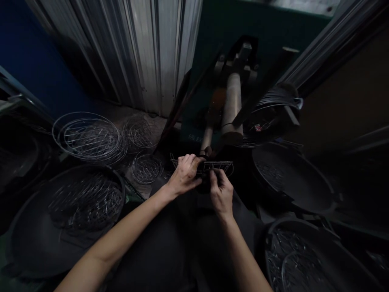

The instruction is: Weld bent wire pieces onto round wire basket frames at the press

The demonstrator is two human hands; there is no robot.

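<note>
The person sits low before a roller machine (232,101) by the corrugated metal wall (146,52), both bare arms stretched toward its foot. The thing in hand is a small wire frame (223,165), held level just below the rollers and just above the person's dark lap. The left hand (185,172) wraps over the frame's left end with its fingers curled down and pressed together. The right hand (221,192) comes up from below, its fingertips pinching the wires near the middle, though the light is too dim to tell exactly which wire they nip. It looks to me like a fitting or bending step, with the frame steadied by one hand and worked by the other. Whatever move follows seems to call for a firm left grip and fine finger work from the right, since the wires are thin and close together. To the left, round wire baskets (89,138) lie stacked on the floor, and a dark tub (33,239) holds more wire pieces. More dark tubs (300,190) sit to the right, with a coil of wire (275,99) above them.
</note>
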